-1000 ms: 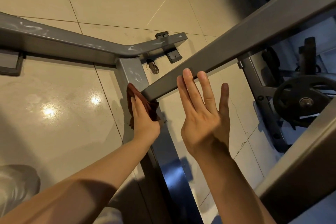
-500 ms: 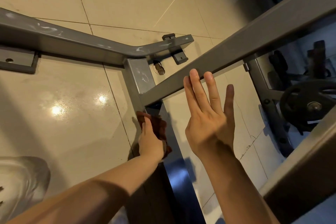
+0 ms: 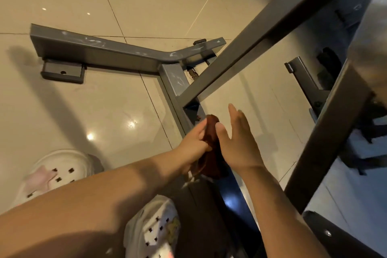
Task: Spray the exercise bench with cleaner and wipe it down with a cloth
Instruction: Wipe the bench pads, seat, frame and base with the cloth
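Because the low floor rail (image 3: 178, 84) of the bench frame is what is being cleaned, the person is bending down over it and the left hand (image 3: 193, 138) is gripping a dark red cloth (image 3: 211, 144), its fingers (image 3: 200, 129) curling round the bunched fabric and pressing it against the rail just below the joint where the sloping bar (image 3: 261, 33) is meeting it. The cloth is sitting between the two hands, bunched rather than spread (probably so it is reaching into the corner of the joint). The right hand (image 3: 238, 142) is hovering just beside the cloth with its fingers straight and together, holding nothing; whether its thumb is touching the cloth I cannot tell. Both forearms are reaching forward and down. No spray bottle is showing. White smears are lying on the cross foot (image 3: 100, 48), so wiping there is likely not yet done.
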`<move>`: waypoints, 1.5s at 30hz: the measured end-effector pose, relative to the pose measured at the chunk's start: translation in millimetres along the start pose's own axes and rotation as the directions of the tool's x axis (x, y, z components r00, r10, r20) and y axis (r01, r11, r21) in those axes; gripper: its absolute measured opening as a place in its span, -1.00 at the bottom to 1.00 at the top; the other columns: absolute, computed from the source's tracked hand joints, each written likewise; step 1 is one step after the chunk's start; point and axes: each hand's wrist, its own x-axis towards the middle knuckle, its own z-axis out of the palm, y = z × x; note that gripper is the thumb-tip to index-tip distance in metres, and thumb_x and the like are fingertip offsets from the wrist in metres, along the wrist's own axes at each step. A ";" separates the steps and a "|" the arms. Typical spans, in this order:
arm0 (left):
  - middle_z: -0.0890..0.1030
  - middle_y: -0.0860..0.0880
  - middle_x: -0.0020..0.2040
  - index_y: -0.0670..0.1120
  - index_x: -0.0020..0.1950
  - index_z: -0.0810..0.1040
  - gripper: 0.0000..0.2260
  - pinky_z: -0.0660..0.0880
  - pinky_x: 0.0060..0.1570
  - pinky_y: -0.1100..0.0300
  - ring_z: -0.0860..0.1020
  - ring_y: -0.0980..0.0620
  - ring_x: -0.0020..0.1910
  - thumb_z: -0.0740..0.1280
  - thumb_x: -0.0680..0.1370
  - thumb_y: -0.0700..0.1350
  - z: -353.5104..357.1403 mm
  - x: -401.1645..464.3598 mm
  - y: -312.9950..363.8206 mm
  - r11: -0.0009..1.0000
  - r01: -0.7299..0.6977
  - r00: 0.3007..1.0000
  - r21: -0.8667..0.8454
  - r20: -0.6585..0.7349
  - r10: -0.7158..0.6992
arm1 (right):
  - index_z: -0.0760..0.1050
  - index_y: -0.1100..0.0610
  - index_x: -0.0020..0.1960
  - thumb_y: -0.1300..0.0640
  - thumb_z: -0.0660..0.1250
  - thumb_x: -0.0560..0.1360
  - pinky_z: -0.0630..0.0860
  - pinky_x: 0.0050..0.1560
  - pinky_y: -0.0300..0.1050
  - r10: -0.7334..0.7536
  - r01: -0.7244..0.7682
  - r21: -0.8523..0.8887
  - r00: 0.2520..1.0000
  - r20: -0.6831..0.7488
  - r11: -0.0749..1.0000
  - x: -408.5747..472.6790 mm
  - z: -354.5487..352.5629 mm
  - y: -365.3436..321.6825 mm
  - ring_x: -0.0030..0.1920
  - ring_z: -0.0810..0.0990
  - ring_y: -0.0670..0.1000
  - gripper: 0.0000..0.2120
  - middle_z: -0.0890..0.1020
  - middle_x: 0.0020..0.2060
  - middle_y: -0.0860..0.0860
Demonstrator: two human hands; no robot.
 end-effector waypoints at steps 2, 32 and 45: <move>0.55 -0.07 0.19 -0.02 0.40 0.37 -0.46 0.55 0.14 0.10 0.56 0.10 0.11 0.22 0.50 -0.45 7.7 -26.4 11.7 0.993 -0.103 0.990 0.056 0.102 0.097 | -0.02 -0.13 0.58 -0.17 0.11 0.63 0.31 0.37 0.07 0.127 -0.132 0.237 0.991 0.036 0.963 -14.1 -4.4 -1.0 0.50 0.23 0.12 -0.42 0.15 0.55 0.00; 0.61 0.02 -0.03 0.12 0.02 0.58 -0.84 0.62 -0.02 0.06 0.59 0.03 -0.02 0.40 0.53 -0.14 22.6 -342.1 220.2 0.497 -0.636 0.733 0.590 0.263 0.627 | 0.54 0.01 -0.09 0.11 0.42 0.51 0.53 -0.18 -0.31 -0.147 0.411 0.406 0.828 -0.541 0.816 -290.8 -136.3 -119.6 -0.11 0.61 -0.11 -0.94 0.62 -0.19 -0.08; 0.55 0.15 -0.12 0.18 -0.20 0.49 -0.79 0.58 0.00 0.19 0.55 0.07 -0.04 0.45 0.48 -0.11 67.7 -352.9 239.9 0.206 -0.536 0.724 0.819 0.319 0.612 | 0.53 -0.01 -0.14 0.24 0.32 0.57 0.53 -0.15 -0.39 -0.179 0.398 0.410 0.860 -0.478 0.821 -303.9 -144.4 -86.1 -0.10 0.60 -0.13 -0.81 0.62 -0.19 -0.12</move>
